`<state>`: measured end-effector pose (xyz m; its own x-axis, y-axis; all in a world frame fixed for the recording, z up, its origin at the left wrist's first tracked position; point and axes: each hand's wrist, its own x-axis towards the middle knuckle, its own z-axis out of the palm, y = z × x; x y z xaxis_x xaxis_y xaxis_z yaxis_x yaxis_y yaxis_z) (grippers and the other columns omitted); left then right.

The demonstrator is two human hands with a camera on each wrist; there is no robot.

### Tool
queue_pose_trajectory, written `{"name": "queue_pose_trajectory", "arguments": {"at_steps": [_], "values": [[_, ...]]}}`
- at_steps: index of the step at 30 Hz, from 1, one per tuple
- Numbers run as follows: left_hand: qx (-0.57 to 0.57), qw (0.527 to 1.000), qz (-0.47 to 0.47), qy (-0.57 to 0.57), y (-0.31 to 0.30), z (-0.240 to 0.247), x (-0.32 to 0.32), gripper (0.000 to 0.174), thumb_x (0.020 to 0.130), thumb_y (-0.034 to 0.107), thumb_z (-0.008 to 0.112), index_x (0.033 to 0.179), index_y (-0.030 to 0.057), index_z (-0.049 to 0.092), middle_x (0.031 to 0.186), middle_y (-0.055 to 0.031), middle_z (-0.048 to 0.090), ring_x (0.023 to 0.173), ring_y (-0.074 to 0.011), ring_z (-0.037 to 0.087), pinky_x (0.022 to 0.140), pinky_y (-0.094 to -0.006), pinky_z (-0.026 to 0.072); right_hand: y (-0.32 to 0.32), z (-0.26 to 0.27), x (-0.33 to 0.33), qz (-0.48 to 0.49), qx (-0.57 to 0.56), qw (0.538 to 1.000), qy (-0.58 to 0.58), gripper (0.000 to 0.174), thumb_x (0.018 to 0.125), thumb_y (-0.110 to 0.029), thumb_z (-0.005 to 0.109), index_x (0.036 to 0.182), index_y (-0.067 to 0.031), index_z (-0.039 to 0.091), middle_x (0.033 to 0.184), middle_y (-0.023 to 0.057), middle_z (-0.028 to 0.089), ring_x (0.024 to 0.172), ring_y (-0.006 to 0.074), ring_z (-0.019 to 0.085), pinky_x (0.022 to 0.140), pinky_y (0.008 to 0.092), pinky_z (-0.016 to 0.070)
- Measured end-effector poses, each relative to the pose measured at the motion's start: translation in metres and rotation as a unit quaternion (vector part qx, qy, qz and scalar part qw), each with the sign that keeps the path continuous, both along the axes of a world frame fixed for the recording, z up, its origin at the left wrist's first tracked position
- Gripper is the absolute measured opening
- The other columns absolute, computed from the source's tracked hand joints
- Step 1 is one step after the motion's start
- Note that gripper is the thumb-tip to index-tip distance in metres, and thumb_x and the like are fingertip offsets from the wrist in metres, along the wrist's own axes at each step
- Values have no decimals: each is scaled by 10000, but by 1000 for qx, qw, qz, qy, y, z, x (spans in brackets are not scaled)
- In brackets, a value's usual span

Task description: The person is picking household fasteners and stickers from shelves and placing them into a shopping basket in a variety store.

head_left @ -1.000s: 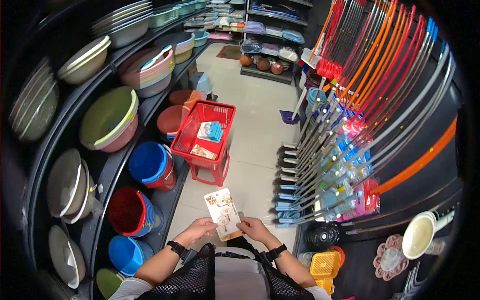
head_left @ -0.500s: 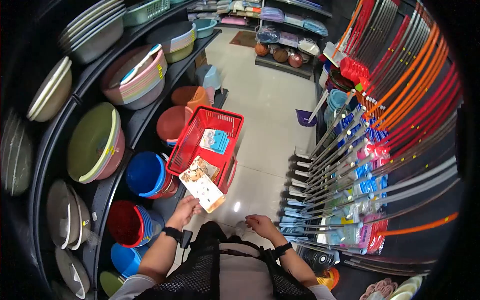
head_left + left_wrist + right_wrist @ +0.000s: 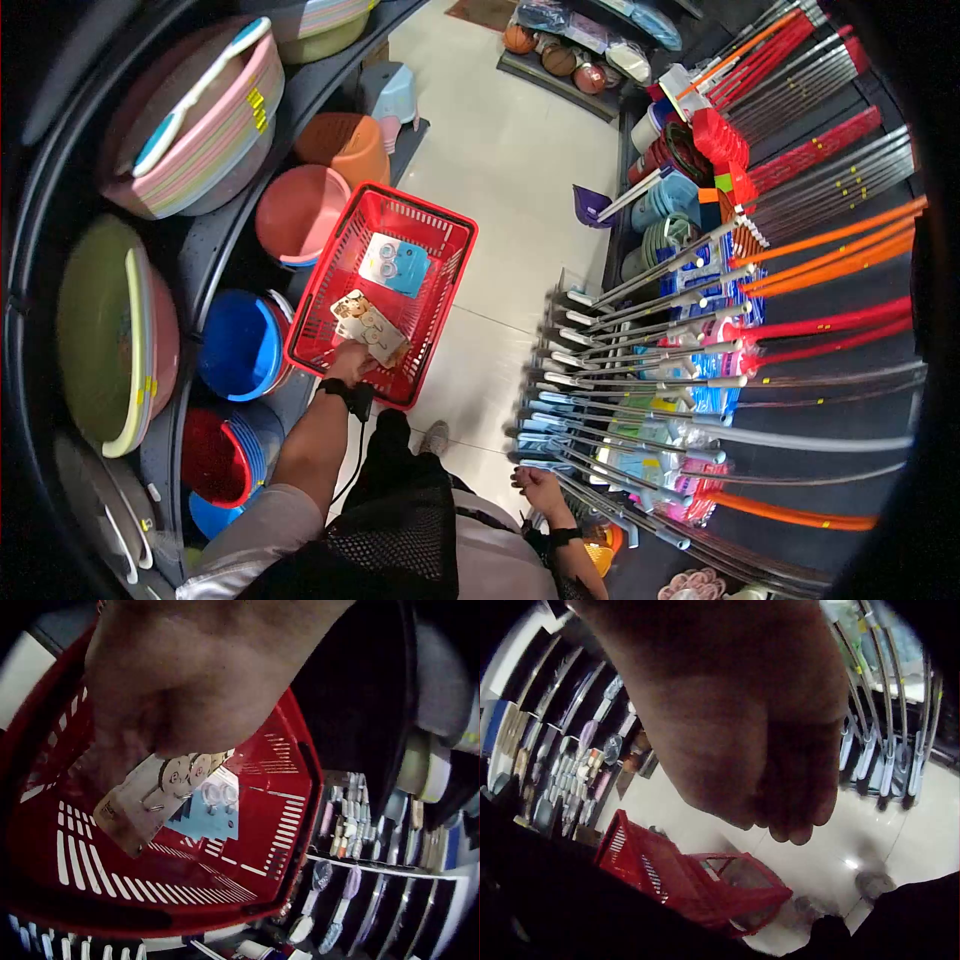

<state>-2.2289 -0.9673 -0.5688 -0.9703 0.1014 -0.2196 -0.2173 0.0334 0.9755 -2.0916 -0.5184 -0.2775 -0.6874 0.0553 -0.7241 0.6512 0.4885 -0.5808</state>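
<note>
My left hand (image 3: 350,362) reaches down into a red shopping basket (image 3: 457,262). It pinches the near end of a brown-and-cream card pack of cartoon-faced hooks (image 3: 378,336), low over the basket floor. In the left wrist view the hook card (image 3: 139,817) slopes out from beneath the hand (image 3: 202,682), which hides the fingertips. Farther along the basket floor lie blue-and-white card packs (image 3: 408,268), overlapping each other. My right hand (image 3: 540,490) hangs beside my body near the brooms, holding nothing, its fingers (image 3: 802,825) loosely curled.
A red stool (image 3: 769,892) supports the basket. Shelves on the left hold nested basins (image 3: 225,130) and blue buckets (image 3: 238,343). Long-handled brooms (image 3: 560,400) crowd the right side, and a purple dustpan (image 3: 590,207) stands beyond on the tiled floor (image 3: 500,180).
My right hand let go of the hook card and dropped to my side. My left hand carried the card forward and down into the basket. The view has tilted down and moved closer.
</note>
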Motion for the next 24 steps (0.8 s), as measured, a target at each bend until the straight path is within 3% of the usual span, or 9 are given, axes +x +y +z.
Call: {"name": "queue_pose_trajectory", "arguments": {"at_steps": [5,8,10,13,16,20,21,23,24], "values": [[57,988,12,-143,1,-43,-16,194,908,106,492,1074,108,592,1049,-79,643,976,-223,624,782,-364,546,-17,-6,-1,-43,35,996,-71,286,951,-222,585,1132,-7,638,965,90,712,850,157,688,678,271,529],[49,999,-5,12,-7,-50,-23,194,908,108,486,1049,96,619,1010,-92,645,914,-226,635,775,-368,546,-36,-7,-5,-64,23,992,-105,291,958,-232,581,1142,-13,633,991,84,707,885,160,681,702,274,526],[-157,963,-168,-142,-21,2,-39,336,786,236,694,1042,21,657,972,-207,664,887,-340,655,775,-426,529,-52,-4,-9,-69,23,991,-114,294,956,-233,585,1146,-15,632,995,84,707,888,160,680,704,275,527],[-126,954,-154,-225,-27,-14,-43,338,789,228,691,1031,-3,646,916,-203,666,839,-327,658,733,-398,531,-64,-6,-9,-65,17,991,-113,296,950,-232,591,1149,-17,632,1000,82,706,888,160,679,715,275,530],[-284,909,-283,-117,-28,-10,-42,313,788,211,686,990,-23,637,860,-209,655,801,-316,656,716,-384,529,-65,-6,-5,-83,16,991,-103,283,955,-220,577,1146,-19,636,990,79,708,887,158,679,731,275,534],[-246,939,-238,-39,-18,-103,-16,270,859,187,592,1071,21,614,867,-221,657,832,-335,651,755,-406,526,-65,-16,12,-134,9,986,-98,279,963,-212,559,1155,-24,631,998,84,707,887,168,682,742,292,538],[-250,936,-247,-26,0,-39,-24,270,859,187,592,1071,21,614,867,-221,657,832,-335,651,755,-406,526,-65,-19,18,-143,0,985,-94,285,964,-219,555,1158,-24,629,1006,86,705,885,170,682,741,292,538],[-65,953,-59,-291,5,142,-55,245,916,148,511,1101,14,600,905,-161,662,842,-288,636,760,-356,517,-66,-26,32,-181,-9,981,-74,290,966,-225,551,1161,-24,628,1013,88,703,883,171,682,741,292,537],[-13,969,-32,-245,13,141,-58,240,931,139,494,1104,6,596,944,-130,653,851,-244,621,770,-333,508,-66,-32,38,-173,-7,982,-81,300,966,-233,550,1167,-24,625,1022,91,701,885,168,680,739,290,536]]}}
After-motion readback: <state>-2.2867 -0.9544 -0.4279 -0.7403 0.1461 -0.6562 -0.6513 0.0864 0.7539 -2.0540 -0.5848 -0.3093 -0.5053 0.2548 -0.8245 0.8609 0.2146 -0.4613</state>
